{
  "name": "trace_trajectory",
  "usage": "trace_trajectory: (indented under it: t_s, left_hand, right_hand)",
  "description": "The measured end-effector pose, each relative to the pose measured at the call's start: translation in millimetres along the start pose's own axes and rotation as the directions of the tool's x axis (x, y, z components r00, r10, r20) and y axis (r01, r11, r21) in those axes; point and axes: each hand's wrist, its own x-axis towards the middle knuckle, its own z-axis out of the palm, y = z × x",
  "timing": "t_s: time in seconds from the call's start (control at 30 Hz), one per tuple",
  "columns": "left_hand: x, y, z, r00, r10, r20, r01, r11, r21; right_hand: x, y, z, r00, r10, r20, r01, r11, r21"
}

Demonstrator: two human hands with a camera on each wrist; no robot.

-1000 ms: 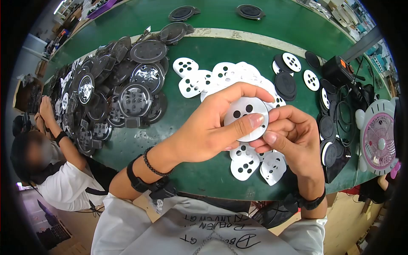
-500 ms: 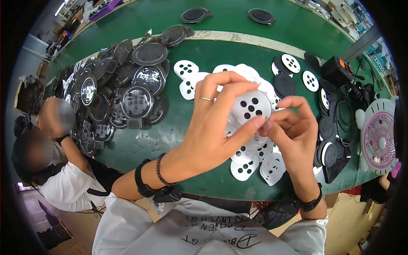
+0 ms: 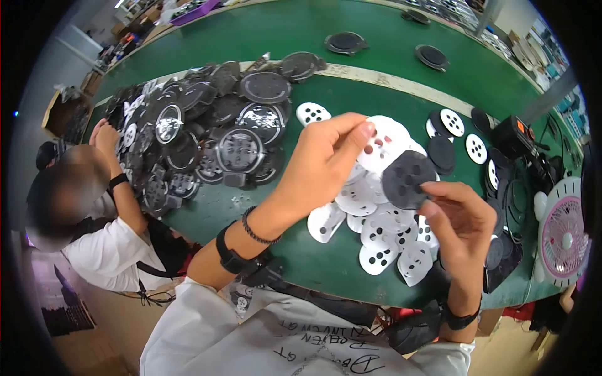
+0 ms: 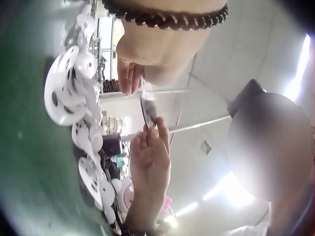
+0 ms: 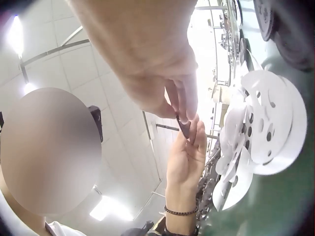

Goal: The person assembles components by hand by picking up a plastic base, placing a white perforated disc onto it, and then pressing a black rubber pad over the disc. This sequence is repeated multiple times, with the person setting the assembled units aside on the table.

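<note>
My left hand (image 3: 316, 160) pinches a thin white round sheet (image 3: 379, 164) with several holes between thumb and fingers. In my right hand (image 3: 463, 229), thumb and fingertips pinch the lower right edge of a black disc (image 3: 407, 178), also with holes. The sheet and the disc overlap in the head view, above a heap of white perforated sheets (image 3: 376, 257) on the green table. Seen from the left wrist, the disc (image 4: 148, 112) stands edge-on between both hands. The right wrist view shows its dark edge (image 5: 184, 129) at the fingertips.
Dark round parts (image 3: 241, 150) in clear plastic are piled at the left, near another person (image 3: 103, 238). Black discs (image 3: 441, 153) and white-faced ones (image 3: 476, 149) lie at the right, by a black device (image 3: 511, 135) and a pink fan (image 3: 564, 235). Dark round parts (image 3: 345, 42) sit on the far green surface.
The white-faced disc held between both hands has come apart: the white sheet is now in the left hand, the black disc in the right. The head view has shifted, moving the scene rightward.
</note>
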Motion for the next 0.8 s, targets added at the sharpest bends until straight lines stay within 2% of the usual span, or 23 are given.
trace_trajectory:
  t_s: [0.03, 0.07, 0.13, 0.17, 0.2, 0.27, 0.33, 0.37, 0.4, 0.47, 0.5, 0.53, 0.6, 0.63, 0.67, 0.73, 0.77, 0.8]
  left_hand:
    - [4.9, -3.7, -4.0, 0.998, 0.061, -0.009, -0.062, 0.998, -0.03]
    - [9.7, -12.3, -14.2, 0.999, 0.0, 0.054, -0.003, 0.998, 0.057]
    - [6.6, -13.9, -22.3, 1.0, -0.014, 0.013, 0.011, 0.972, 0.234]
    - [3.5, -10.8, -31.4, 0.99, 0.135, -0.051, -0.089, 0.851, 0.518]
    - [6.0, -10.6, -42.7, 0.966, 0.21, -0.149, -0.068, 0.767, 0.638]
    - [16.4, -11.3, -76.6, 0.901, 0.351, -0.257, 0.049, 0.505, 0.862]
    - [33.5, -24.2, -109.3, 0.885, 0.288, -0.366, 0.254, 0.36, 0.898]
    - [44.1, -30.7, -123.5, 0.907, 0.146, -0.394, 0.334, 0.319, 0.887]
    - [49.7, -33.7, -131.5, 0.903, 0.157, -0.399, 0.336, 0.318, 0.887]
    - [58.8, -36.1, -139.8, 0.941, -0.012, -0.338, 0.305, 0.46, 0.834]
    - [55.3, -34.9, -133.9, 0.939, 0.138, -0.314, 0.22, 0.462, 0.859]
    - [53.9, -31.6, -131.8, 0.939, 0.146, -0.312, 0.214, 0.463, 0.86]
    - [51.1, -19.1, -127.6, 0.926, 0.218, -0.308, 0.055, 0.729, 0.682]
    - [44.4, 2.9, -114.8, 0.943, 0.039, -0.331, 0.092, 0.923, 0.373]
    - [37.5, 15.1, -104.4, 0.945, 0.039, -0.325, 0.09, 0.924, 0.372]
    - [24.1, 27.0, -86.2, 0.986, 0.069, -0.153, -0.066, 0.998, 0.023]
    - [19.4, 27.0, -77.7, 0.987, 0.065, -0.145, -0.063, 0.998, 0.015]
    - [15.6, 25.5, -68.7, 0.988, 0.134, -0.075, -0.136, 0.99, -0.03]
  right_hand:
    - [-0.8, -2.5, -4.0, 1.0, 0.004, -0.013, -0.003, 1.0, 0.015]
    - [-1.1, -4.3, -10.0, 0.999, 0.032, -0.008, -0.031, 0.997, 0.066]
    - [1.5, -9.9, -9.8, 0.999, -0.015, -0.039, 0.02, 0.992, 0.128]
    - [1.4, -6.8, -13.9, 0.999, -0.029, -0.028, 0.032, 0.99, 0.135]
    - [0.4, 0.9, -20.9, 0.997, -0.068, -0.043, 0.071, 0.994, 0.083]
    - [2.6, 8.6, -26.6, 0.992, -0.112, -0.057, 0.114, 0.993, 0.037]
    - [5.9, 9.1, -29.8, 0.962, -0.253, -0.106, 0.252, 0.968, -0.022]
    - [6.6, 10.5, -31.8, 0.959, -0.261, -0.108, 0.256, 0.965, -0.059]
    - [8.6, 6.2, -27.6, 0.956, -0.273, -0.106, 0.268, 0.962, -0.057]
    - [10.8, -3.2, -16.3, 0.968, -0.161, -0.192, 0.201, 0.956, 0.213]
    - [9.7, -1.9, -17.1, 0.977, -0.116, -0.177, 0.16, 0.953, 0.257]
    - [8.4, -1.5, -16.0, 0.976, -0.123, -0.181, 0.168, 0.952, 0.254]
    - [5.9, 0.4, -11.7, 0.976, -0.111, -0.185, 0.154, 0.958, 0.24]
    - [4.3, 5.3, -13.5, 0.981, -0.138, -0.138, 0.17, 0.951, 0.26]
    - [2.9, 2.9, -11.9, 0.98, -0.136, -0.144, 0.169, 0.951, 0.258]
    - [0.9, -4.9, -7.4, 0.988, -0.136, -0.066, 0.148, 0.962, 0.229]
    - [1.5, 0.8, -8.7, 0.968, -0.244, -0.055, 0.249, 0.958, 0.139]
    - [0.2, -3.0, -2.3, 0.969, -0.218, -0.119, 0.235, 0.959, 0.156]
